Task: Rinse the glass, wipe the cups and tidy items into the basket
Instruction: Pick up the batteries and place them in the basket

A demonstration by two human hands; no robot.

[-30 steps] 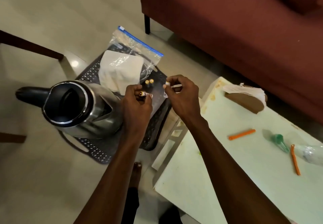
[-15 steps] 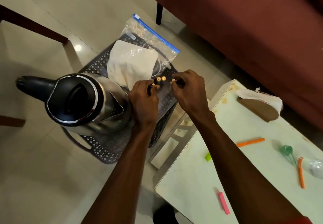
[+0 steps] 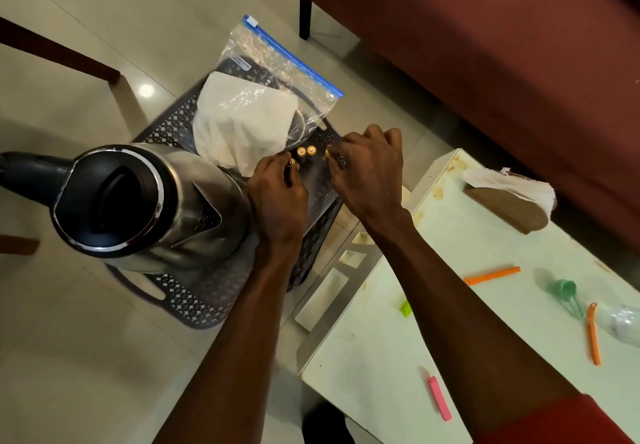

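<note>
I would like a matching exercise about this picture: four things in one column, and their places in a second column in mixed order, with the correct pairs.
Things:
1. kettle
2. pink clip
3. zip bag
4. sofa

Places:
A. on the white table
B. far end of the basket
C. behind the table, on the floor
D. near end of the basket

Pairs: 1-D, 2-A, 3-B, 4-C

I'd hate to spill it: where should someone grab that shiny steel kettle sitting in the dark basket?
Probably by the black handle of the shiny steel kettle, coming from the side away from the hands. It juts clear of the body past the rim of the dark perforated basket, opposite the spout, so fingers could wrap it.
</note>
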